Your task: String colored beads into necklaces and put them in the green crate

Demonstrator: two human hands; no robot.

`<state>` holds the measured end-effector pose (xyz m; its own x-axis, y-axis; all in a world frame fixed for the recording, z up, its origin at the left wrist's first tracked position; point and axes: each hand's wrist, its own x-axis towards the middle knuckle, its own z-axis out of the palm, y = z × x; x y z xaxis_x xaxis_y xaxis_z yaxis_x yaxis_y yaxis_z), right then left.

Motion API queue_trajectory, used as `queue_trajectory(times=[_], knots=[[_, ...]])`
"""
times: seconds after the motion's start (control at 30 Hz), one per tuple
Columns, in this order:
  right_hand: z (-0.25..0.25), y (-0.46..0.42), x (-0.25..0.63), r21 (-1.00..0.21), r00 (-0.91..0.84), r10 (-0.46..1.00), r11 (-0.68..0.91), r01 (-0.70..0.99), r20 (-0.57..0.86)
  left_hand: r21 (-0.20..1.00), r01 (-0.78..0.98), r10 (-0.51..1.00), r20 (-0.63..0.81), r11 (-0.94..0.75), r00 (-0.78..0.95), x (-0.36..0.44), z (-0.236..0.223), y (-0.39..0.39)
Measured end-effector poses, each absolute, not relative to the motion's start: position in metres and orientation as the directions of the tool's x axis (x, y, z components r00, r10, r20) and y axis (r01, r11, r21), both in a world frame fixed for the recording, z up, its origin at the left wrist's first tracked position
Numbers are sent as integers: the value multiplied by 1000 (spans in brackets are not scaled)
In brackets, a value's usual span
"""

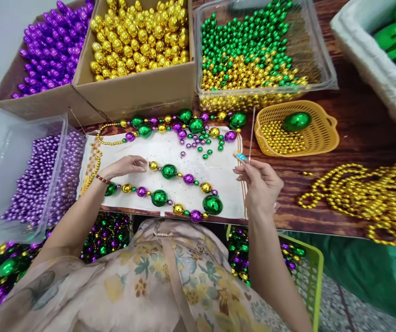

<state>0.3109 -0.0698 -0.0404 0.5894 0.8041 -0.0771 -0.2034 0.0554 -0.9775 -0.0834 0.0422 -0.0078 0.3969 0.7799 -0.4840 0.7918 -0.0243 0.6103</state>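
Head view, from where I stand. Bead strand (159, 198) lies on the white cloth (156, 147) in a sideways U, bend to the right, green, gold and purple beads mixed. Its far run ends at a gold bead (153, 165) just right of the left hand (127, 167); its near run passes close below that wrist, which wears a beaded bracelet (103, 179). Left hand: fingers together, slightly curled, tips right beside the gold bead; can't tell if they pinch anything. Right hand (259, 182): well right of the strand, beyond its bend, over the cloth's right edge; thumb and fingers pinched on a small blue tag (241, 157) and, it seems, a thin white stick (252, 133) standing upright there. Faint thread (201, 166) runs between strand end and right hand.

Labels: blue tag has pale marks, too small to read.

Around: second strand (144, 131) along the cloth's far side, loose beads (194, 145) just near it. Far left, cardboard box (138, 94) with purple beads (57, 44) and gold beads (142, 37) in separate sections. Far right of centre, clear tub (324, 74) of green and gold beads; yellow basket (318, 146) near it, one big green bead (298, 121) inside among small gold ones. Gold bead chains (363, 193) heaped right. Purple pearls (42, 175) in a clear bin at left.
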Motion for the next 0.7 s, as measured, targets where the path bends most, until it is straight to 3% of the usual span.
queue_trajectory(times=[0.2,0.4,0.57,0.7], knots=[[-50,-74,313,-981,530,840,-15,-195,-119,612,788,866,-361,-60,347,-82,-6,38],[-53,-75,300,-981,434,890,-61,-183,-136,657,688,892,-50,-309,449,-39,-22,29],[-48,-75,293,-990,412,906,-41,-134,-94,572,705,797,-140,-419,587,-6,-31,40],[-42,-78,295,-995,476,879,31,-99,-21,471,797,835,-198,-378,513,-11,-28,43]])
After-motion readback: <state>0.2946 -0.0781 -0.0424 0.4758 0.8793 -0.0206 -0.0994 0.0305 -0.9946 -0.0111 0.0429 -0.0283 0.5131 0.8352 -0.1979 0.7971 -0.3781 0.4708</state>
